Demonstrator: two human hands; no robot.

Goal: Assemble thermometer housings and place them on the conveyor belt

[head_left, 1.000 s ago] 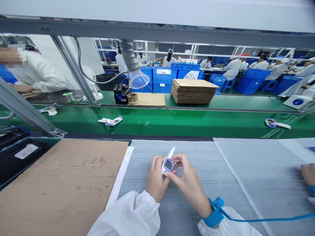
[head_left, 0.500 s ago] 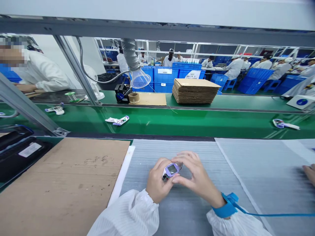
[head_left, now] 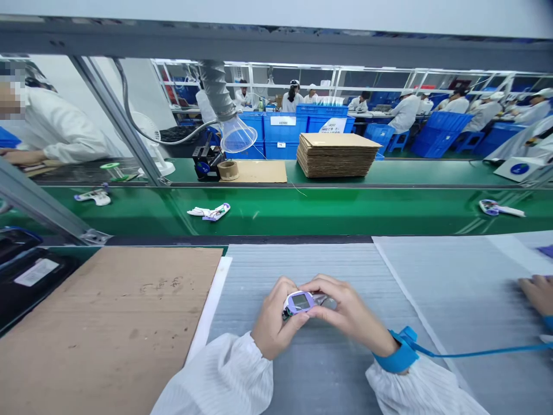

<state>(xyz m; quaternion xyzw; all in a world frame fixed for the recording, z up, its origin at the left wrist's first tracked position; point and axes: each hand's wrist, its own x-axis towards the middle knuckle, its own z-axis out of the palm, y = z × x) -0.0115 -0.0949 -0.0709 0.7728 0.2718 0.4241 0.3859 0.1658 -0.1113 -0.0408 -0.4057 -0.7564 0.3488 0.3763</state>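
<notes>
A small purple and white device [head_left: 300,301] with a dark square screen is held over the grey foam-covered mat [head_left: 246,271]. My left hand [head_left: 275,320] grips its left side, where a bit of circuit board shows. My right hand [head_left: 348,311] pinches its right side with thumb and fingertips; something greyish shows between the fingers, too unclear to name. A blue strap [head_left: 397,351] with a cord circles my right wrist.
Brown cardboard [head_left: 129,311] lies at the left beside a black case [head_left: 38,276]. Opened devices [head_left: 211,212] rest on the green belt [head_left: 302,213]. Behind it stands a cardboard stack [head_left: 337,155]. Another person's hand [head_left: 538,294] is at the right edge.
The device has turned to sit more level between my hands, and my right fingers have closed in at its right side. The other person's hand shows more at the right. The view has shifted slightly.
</notes>
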